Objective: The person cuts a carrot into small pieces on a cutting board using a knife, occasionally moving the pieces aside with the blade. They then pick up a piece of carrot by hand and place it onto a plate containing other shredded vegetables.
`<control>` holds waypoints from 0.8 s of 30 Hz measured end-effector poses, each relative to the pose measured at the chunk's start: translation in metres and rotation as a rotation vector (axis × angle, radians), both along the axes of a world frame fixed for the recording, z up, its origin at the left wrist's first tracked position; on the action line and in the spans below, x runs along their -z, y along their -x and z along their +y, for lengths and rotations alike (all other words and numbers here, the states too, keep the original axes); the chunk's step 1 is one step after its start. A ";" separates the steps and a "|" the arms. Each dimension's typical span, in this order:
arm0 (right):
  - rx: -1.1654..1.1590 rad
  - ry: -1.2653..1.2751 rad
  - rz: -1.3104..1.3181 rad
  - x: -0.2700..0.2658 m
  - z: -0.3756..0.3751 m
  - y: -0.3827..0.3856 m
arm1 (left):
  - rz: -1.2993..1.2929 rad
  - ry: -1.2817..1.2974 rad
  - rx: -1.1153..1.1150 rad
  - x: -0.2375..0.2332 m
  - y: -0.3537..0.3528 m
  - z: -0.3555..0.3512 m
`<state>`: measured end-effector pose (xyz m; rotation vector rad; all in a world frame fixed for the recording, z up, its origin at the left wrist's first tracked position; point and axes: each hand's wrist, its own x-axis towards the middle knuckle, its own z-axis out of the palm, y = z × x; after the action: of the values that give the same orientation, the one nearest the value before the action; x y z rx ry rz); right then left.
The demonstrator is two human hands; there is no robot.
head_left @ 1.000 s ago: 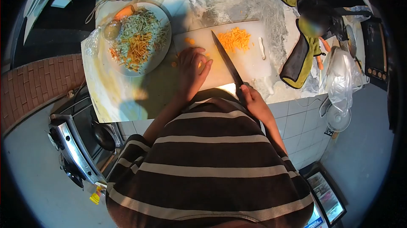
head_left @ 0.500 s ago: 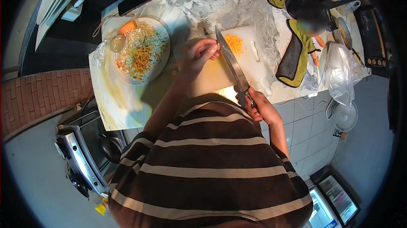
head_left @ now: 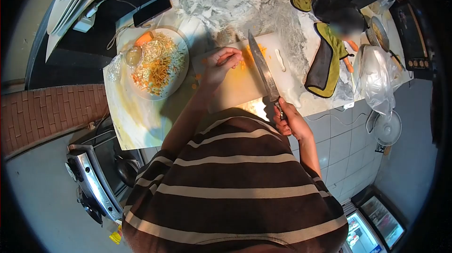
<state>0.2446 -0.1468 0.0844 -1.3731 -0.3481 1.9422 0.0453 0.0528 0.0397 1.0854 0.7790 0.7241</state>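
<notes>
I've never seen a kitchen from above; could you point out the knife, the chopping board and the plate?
Kitchen knife [head_left: 263, 68], head view: middle of the blade.
Chopping board [head_left: 236, 89], head view: bare surface.
Plate [head_left: 179, 80], head view: bare patch near rim.

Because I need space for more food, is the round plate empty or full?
Mostly full: orange and pale shreds cover most of the plate, leaving some rim bare.
</notes>
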 end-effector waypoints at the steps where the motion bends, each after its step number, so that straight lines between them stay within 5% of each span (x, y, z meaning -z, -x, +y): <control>1: 0.000 0.001 0.001 0.001 0.000 -0.001 | 0.034 -0.050 -0.004 0.002 0.000 0.002; 11: 0.021 0.009 0.024 0.004 -0.002 -0.003 | 0.163 -0.264 0.042 0.029 -0.012 0.015; 13: 0.021 0.006 0.023 0.003 -0.002 -0.002 | 0.343 -0.755 0.002 0.016 -0.013 0.015; 16: 0.035 0.027 0.010 0.003 -0.001 -0.002 | 0.353 -0.892 -0.067 0.017 -0.009 0.019; 19: -0.055 -0.017 -0.184 0.009 -0.003 -0.002 | 0.516 -0.945 -0.102 0.012 0.008 0.016; 21: -0.169 -0.200 -0.725 0.019 -0.004 0.010 | 0.573 -1.017 -0.113 0.012 0.023 0.007; 24: -0.195 -0.345 -0.831 0.034 -0.007 0.017 | 0.638 -0.945 -0.109 0.017 0.041 -0.014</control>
<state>0.2272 -0.1538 0.0503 -1.8887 -1.1788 1.2645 0.0044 0.0390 0.0232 2.2105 1.0652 0.8713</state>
